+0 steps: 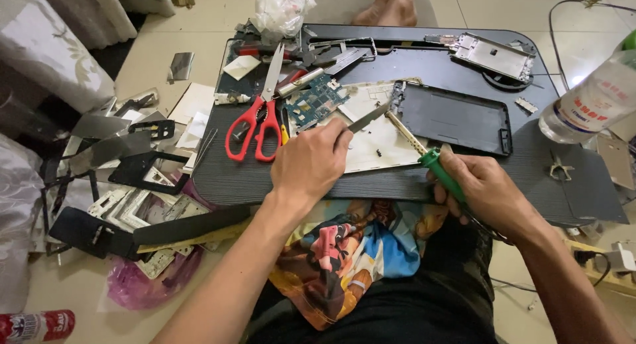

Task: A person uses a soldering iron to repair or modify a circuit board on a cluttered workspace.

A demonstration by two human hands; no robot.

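A: While your left hand point(310, 164) grips tweezers point(368, 118) over the white plate point(379, 145), where is the iron?

B: Your right hand point(482, 191) clamps the iron point(424, 153), tip on that plate; scissors point(260, 115) lie left of it.

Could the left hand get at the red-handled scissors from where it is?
Probably yes. The red-handled scissors lie flat on the dark lap table just beside the left hand, nothing between them. But its fingers already pinch a thin metal blade, which it would have to drop.
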